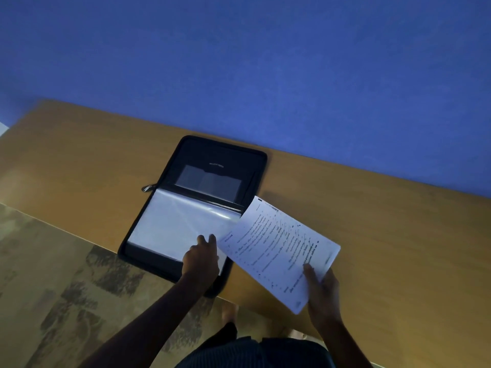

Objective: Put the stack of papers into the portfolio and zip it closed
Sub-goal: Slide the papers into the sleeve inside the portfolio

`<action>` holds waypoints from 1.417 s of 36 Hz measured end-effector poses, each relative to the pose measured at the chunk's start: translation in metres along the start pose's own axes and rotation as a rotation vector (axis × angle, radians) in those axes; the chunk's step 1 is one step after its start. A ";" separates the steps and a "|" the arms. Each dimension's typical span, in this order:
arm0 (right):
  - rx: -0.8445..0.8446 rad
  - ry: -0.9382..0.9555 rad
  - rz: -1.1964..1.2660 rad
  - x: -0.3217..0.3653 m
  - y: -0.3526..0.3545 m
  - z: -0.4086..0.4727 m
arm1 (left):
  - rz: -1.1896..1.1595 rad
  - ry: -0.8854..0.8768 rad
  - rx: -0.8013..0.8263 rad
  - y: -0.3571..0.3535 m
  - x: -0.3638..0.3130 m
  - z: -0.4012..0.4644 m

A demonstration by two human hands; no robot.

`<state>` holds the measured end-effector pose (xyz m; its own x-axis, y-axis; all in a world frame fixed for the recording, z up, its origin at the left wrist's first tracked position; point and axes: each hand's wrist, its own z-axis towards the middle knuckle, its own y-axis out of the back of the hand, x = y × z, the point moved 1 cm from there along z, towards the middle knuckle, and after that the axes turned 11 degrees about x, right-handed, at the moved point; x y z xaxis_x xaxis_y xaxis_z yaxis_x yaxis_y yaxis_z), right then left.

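Black portfolio (202, 197) open on table (372, 221), left hand (201, 257) flat on sleeve; right hand (322, 289) grip pinching papers (279, 251), print unreadable

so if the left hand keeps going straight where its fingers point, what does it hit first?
Probably the clear plastic sleeve of the open portfolio. The left hand already sits at its near edge, fingers pointing across it; contact depth is unclear.

The left hand (201, 257) is stretched toward twelve o'clock, fingers flat and pressed down. At its three o'clock, the right hand (322, 292) is closed, thumb on top.
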<state>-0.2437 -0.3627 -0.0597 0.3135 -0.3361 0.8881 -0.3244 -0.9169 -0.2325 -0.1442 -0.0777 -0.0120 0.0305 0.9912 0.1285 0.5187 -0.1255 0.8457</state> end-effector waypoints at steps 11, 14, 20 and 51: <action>-0.056 0.033 -0.163 -0.017 -0.027 -0.020 | -0.010 -0.039 0.006 0.004 -0.002 -0.003; -0.067 0.011 -0.160 -0.026 -0.029 -0.023 | 0.006 -0.046 0.010 0.003 -0.001 -0.004; -0.076 -0.034 -0.167 -0.027 -0.034 -0.026 | -0.043 -0.110 0.027 0.000 0.003 -0.003; -0.014 -0.138 -0.059 -0.036 -0.033 -0.033 | 0.184 -0.214 -0.018 0.038 -0.025 0.064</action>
<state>-0.2734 -0.3130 -0.0710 0.4520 -0.3095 0.8366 -0.3145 -0.9329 -0.1753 -0.0707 -0.1049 -0.0157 0.3040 0.9374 0.1700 0.4726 -0.3033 0.8274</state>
